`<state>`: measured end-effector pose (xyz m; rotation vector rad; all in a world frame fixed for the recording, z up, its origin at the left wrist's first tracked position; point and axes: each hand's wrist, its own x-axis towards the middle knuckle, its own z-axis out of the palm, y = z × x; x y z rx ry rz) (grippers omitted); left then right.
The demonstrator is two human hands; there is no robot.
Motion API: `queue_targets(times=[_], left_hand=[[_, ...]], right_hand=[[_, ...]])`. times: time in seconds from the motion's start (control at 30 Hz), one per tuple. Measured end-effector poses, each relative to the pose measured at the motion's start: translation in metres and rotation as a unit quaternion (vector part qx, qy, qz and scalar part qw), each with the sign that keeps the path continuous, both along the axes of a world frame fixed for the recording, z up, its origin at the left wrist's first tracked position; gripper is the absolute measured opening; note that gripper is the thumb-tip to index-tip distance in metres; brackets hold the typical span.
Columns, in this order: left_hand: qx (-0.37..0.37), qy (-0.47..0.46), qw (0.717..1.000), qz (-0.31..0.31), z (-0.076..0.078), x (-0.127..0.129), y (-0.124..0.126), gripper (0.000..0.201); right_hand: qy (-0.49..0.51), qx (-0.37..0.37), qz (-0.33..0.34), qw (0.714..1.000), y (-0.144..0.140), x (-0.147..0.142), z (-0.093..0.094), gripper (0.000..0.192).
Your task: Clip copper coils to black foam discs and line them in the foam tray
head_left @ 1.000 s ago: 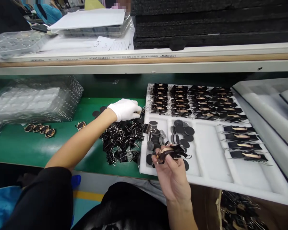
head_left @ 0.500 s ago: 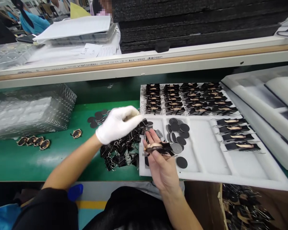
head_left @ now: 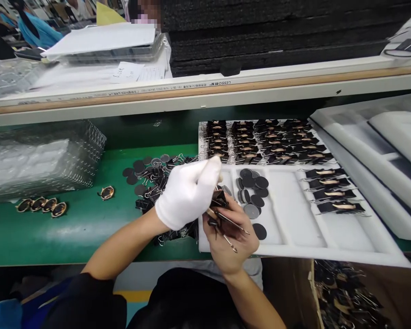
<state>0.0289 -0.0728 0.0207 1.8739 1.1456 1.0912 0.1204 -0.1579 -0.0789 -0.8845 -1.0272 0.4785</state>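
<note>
One brand name can be read: "LESSO", printed upside down on the front edge of the white rail (head_left: pixel 205 87) that runs along the upper shelf above the green bench. It is followed by two characters that cannot be made out, and a long line of small print is carried along the same edge to the left, too small to be read. Handwritten marks are seen on the paper sheets (head_left: pixel 137 72) laid on the upper shelf, beside the stack of clear trays, but no word or number on them can be told. No other writing is shown legibly anywhere else.
</note>
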Motion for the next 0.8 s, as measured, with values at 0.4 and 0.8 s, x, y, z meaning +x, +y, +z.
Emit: queue_targets(times=[0.4, 0.8], left_hand=[[-0.008, -0.143, 0.990, 0.006, -0.011, 0.014, 0.037, 0.067], [0.031, -0.081, 0.994, 0.063, 0.000, 0.019, 0.022, 0.066]], right_hand=[[0.199, -0.041, 0.002, 0.979, 0.006, -0.007, 0.008, 0.026], [0.180, -0.083, -0.010, 0.980, 0.013, -0.012, -0.001, 0.029]])
